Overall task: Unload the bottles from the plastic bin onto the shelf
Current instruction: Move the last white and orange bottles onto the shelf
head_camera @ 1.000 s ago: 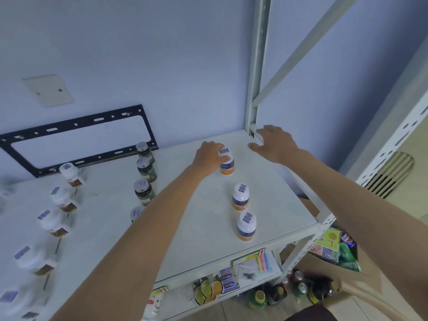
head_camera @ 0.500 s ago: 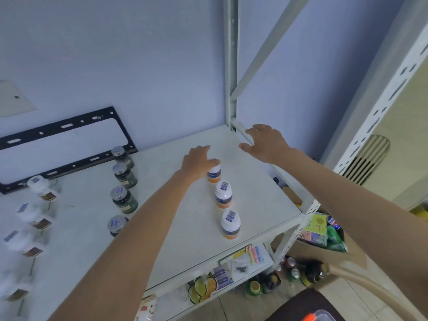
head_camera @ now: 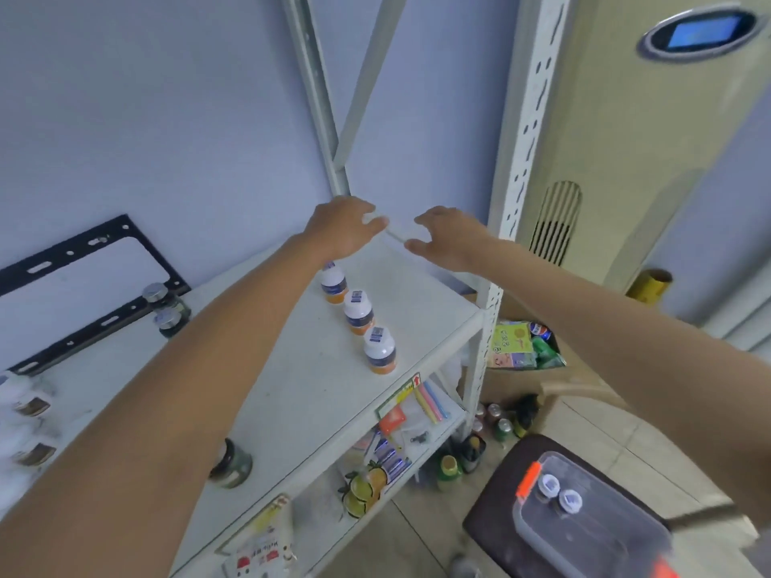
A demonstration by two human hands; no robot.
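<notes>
Three white bottles with orange bases (head_camera: 359, 312) stood upright in a short diagonal row on the top board of a white metal shelf (head_camera: 292, 394), running from the middle of the view toward five o'clock. They sat near one another but apart, likely spaced so each label cap stayed readable and each could be reached alone.

At five o'clock, low on a dark stool (head_camera: 492, 511), sat the clear plastic bin (head_camera: 584, 531) with an orange latch. Two white-capped bottles (head_camera: 559, 493) waited inside it, so the unloading seemed unfinished.

Above the row, at twelve o'clock, the left hand (head_camera: 342, 227) hovered with fingers loosely spread and nothing in it; its wrist covered the far end of the row. The right hand (head_camera: 448, 237) hung just beside it at one o'clock, fingers relaxed and slightly curled, also holding nothing. Both were over the back corner of the shelf by the upright post (head_camera: 329, 131). By my judgement the hands were free to go down to the bin.

At nine o'clock, dark glass jars with silver lids (head_camera: 165, 306) stood in a line, and one more jar (head_camera: 231, 465) showed under the left forearm at seven o'clock. Blurred white bottles (head_camera: 29, 406) lay at the far left edge. A black metal bracket (head_camera: 83, 294) leaned on the wall behind. The lower shelf (head_camera: 417, 419) held packets and batteries.
</notes>
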